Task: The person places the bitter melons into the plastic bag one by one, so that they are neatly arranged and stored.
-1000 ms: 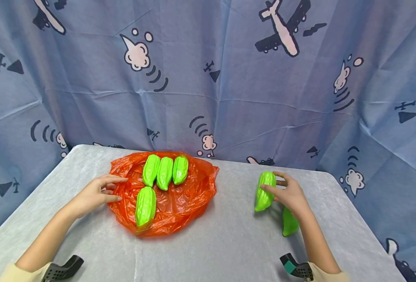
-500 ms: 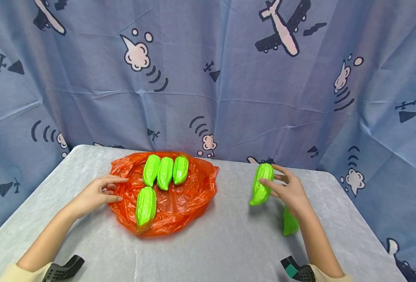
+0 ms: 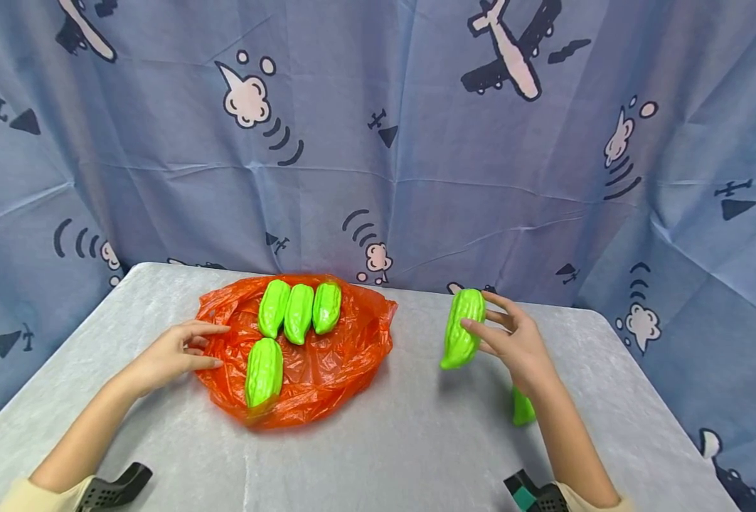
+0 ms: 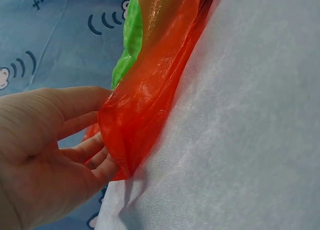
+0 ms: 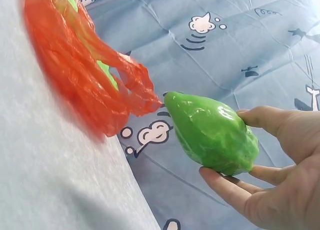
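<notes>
In the head view, my right hand (image 3: 515,345) holds a glossy green bitter melon (image 3: 464,327) between thumb and fingers, lifted above the table, its pointed end tilted down. The right wrist view shows that melon (image 5: 212,132) gripped near its blunt end, fingers below and thumb on the other side. My left hand (image 3: 166,355) rests at the left rim of a spread red plastic bag (image 3: 339,384), thumb and index apart over the rim. In the left wrist view some of its fingertips are hidden behind the bag (image 4: 145,104). Several bitter melons (image 3: 264,370) lie in the bag.
Another green bitter melon (image 3: 523,407) lies on the table at the right, partly hidden by my right forearm. A grey-white cloth covers the table (image 3: 378,455). Behind it hangs a blue curtain (image 3: 378,142) printed with planes and clouds.
My right hand has lifted the bitter melon and carried it leftward, towards the bag. The left hand and the bag have stayed in place.
</notes>
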Demonstrator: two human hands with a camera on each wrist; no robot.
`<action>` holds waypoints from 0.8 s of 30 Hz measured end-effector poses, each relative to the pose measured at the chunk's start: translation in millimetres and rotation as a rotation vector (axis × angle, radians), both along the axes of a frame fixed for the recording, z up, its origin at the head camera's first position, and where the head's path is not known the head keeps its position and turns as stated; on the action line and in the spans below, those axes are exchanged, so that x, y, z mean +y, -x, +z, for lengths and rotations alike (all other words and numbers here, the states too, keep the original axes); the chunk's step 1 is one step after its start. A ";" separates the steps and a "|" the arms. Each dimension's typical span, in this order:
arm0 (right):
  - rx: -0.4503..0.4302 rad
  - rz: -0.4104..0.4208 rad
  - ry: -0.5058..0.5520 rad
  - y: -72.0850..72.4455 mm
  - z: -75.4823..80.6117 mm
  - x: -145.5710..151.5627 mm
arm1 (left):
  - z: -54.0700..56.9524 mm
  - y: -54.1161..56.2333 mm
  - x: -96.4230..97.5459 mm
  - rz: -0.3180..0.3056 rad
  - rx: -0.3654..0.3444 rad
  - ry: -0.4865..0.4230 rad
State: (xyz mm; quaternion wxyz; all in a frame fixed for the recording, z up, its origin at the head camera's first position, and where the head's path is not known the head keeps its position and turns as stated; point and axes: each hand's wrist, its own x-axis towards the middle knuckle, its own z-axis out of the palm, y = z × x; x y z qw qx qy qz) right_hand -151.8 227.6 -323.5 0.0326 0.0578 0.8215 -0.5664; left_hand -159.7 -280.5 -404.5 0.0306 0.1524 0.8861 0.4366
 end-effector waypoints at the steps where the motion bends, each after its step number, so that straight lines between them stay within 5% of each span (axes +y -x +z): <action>1: 0.000 0.002 0.003 -0.6 0.8 -1.0 | -0.3 0.1 -0.4 -0.001 -0.004 0.000; 24: 0.004 0.026 0.076 -3.3 5.1 -29.8 | -4.4 1.4 -1.0 -0.026 -0.014 -0.031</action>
